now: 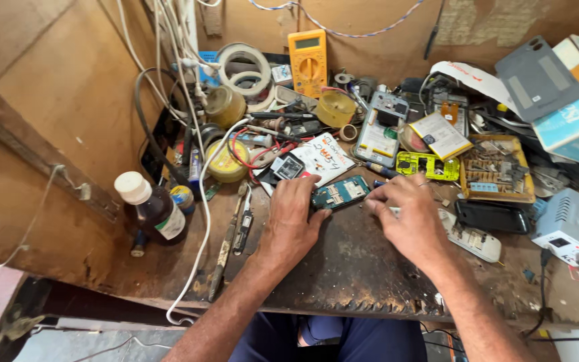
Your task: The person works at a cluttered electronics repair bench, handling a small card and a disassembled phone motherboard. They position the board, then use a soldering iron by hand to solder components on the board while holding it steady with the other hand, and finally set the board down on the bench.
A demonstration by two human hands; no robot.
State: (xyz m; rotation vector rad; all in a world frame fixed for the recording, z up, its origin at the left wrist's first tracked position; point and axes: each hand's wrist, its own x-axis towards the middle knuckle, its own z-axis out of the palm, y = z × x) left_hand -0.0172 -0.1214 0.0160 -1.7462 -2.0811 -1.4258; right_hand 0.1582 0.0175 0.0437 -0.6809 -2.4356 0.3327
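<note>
A small teal circuit board (pixel 340 193) of a phone lies on the dark worn workbench (pixel 356 268). My left hand (pixel 293 218) rests on the bench with its fingers gripping the board's left end. My right hand (pixel 410 214) lies palm down with its fingertips pinching the board's right end. A white phone body (pixel 474 240) sits just right of my right hand, partly under it. Both forearms reach in from the bottom edge.
A brown bottle with a white cap (pixel 152 204) stands at left. Tweezers and a screwdriver (pixel 232 234) lie left of my left hand. Behind are a yellow multimeter (pixel 307 60), tape rolls (pixel 242 67), opened phones (pixel 383 127), a parts tray (pixel 497 167), a white power unit (pixel 574 224) and cables.
</note>
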